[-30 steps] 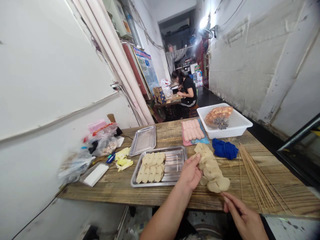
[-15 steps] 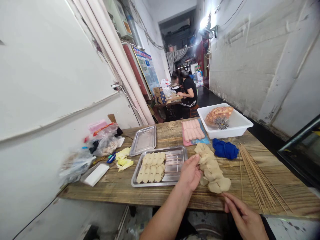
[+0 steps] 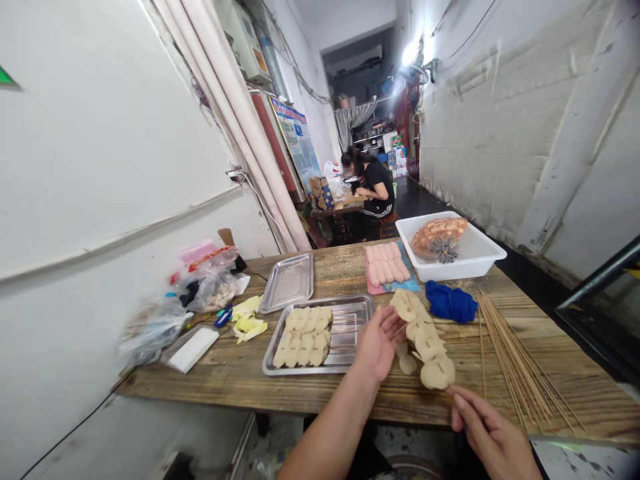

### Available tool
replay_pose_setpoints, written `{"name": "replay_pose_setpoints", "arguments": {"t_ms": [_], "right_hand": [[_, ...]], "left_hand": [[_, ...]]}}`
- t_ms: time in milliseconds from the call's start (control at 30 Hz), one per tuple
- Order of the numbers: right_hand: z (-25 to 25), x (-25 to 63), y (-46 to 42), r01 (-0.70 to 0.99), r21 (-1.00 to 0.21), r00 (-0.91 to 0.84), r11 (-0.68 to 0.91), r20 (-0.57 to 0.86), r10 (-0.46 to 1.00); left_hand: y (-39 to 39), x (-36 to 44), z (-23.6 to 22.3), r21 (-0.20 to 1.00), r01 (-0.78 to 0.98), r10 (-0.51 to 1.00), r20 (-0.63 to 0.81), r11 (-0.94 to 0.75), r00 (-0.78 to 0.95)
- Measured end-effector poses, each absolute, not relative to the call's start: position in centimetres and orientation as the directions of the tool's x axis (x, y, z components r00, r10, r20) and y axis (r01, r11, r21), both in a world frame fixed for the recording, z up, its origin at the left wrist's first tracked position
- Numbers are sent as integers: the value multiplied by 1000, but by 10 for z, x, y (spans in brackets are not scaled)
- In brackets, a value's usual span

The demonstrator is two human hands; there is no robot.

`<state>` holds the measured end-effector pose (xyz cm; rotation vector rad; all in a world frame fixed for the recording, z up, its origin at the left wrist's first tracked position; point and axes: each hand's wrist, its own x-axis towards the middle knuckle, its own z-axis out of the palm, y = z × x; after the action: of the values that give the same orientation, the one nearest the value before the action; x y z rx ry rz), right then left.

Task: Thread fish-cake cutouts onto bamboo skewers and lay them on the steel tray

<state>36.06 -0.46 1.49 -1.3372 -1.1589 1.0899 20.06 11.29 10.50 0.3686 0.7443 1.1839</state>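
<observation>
A row of beige round slices [image 3: 425, 340] lies on the wooden table [image 3: 250, 373], apparently threaded on a thin skewer. My right hand [image 3: 487, 433] is at the table's near edge, its fingers pinched at the skewer's near end just below the last slice. My left hand [image 3: 379, 341] rests against the left side of the row, palm turned to the slices and fingers apart. One loose slice [image 3: 407, 364] lies beside it. A steel tray [image 3: 350, 327] to the left holds more skewered slices [image 3: 305, 333].
Bare bamboo skewers [image 3: 515, 357] fan out at the right, beside a blue cloth [image 3: 450, 301]. Behind are pink sausages [image 3: 386, 263], a white tub [image 3: 475, 257] with a food bag, an empty tray [image 3: 289, 281] and plastic bags [image 3: 210, 283]. A person sits at a far table [image 3: 373, 190].
The row of slices has shifted and spread, leaving a loose slice at its left. My left hand has opened against the row. My right hand has stayed at the near end.
</observation>
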Motion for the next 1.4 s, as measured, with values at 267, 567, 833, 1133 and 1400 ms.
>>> {"name": "replay_pose_setpoints", "arguments": {"t_ms": [267, 567, 833, 1133, 1400], "right_hand": [[53, 368, -1, -470, -817, -164, -334, -291, 943], [56, 358, 4, -321, -876, -78, -361, -355, 931], [41, 355, 3, -171, -937, 15, -305, -312, 950], [33, 356, 3, -65, -968, -1, -244, -244, 970], [34, 354, 1, -37, -973, -26, -227, -227, 974]], "left_hand": [[115, 183, 101, 650, -711, 944, -326, 268, 58], [111, 181, 102, 681, -672, 952, -279, 290, 128], [108, 185, 103, 673, -671, 949, -248, 312, 193], [107, 184, 100, 743, -607, 958, -187, 282, 216], [109, 184, 98, 767, -578, 959, -192, 279, 209]]}}
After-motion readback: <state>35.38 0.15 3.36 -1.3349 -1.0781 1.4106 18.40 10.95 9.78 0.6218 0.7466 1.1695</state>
